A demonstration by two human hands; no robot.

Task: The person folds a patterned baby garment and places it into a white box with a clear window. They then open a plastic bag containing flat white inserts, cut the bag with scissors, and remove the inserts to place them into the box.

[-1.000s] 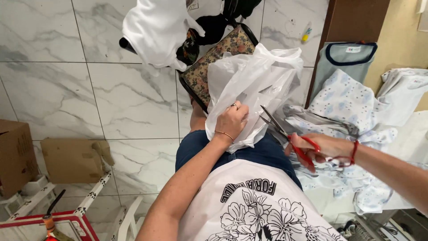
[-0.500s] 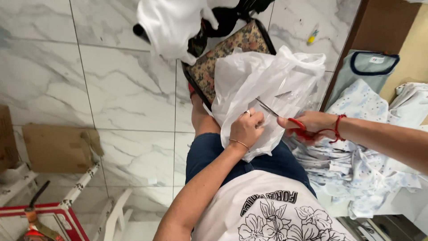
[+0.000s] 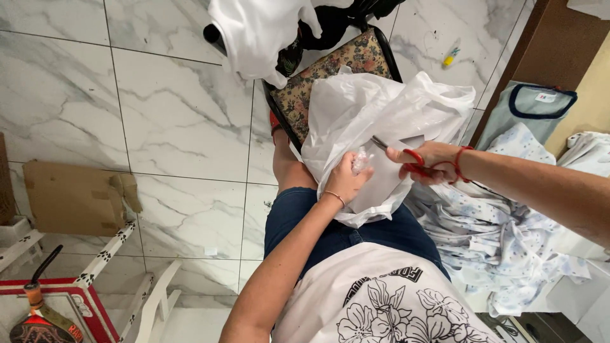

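A large white plastic bag point(image 3: 381, 114) lies across my lap. My left hand point(image 3: 348, 179) pinches a bunched bit of the bag's film at its middle. My right hand point(image 3: 427, 162) holds red-handled scissors point(image 3: 406, 154), fingers through the loops, a red cord round the wrist. The metal blades point left toward the pinched plastic, just beside my left fingers. I sit in blue denim shorts and a white printed shirt.
A floral cushioned chair point(image 3: 330, 73) stands ahead with white cloth point(image 3: 260, 35) hung over it. Patterned white and blue garments point(image 3: 502, 248) pile up at the right. A cardboard piece point(image 3: 76, 197) and a red-and-white frame point(image 3: 70, 298) lie on the marble floor at the left.
My right hand has brought the scissors leftward from the garment pile up to the bag. The left hand shifted its pinch on the plastic slightly.
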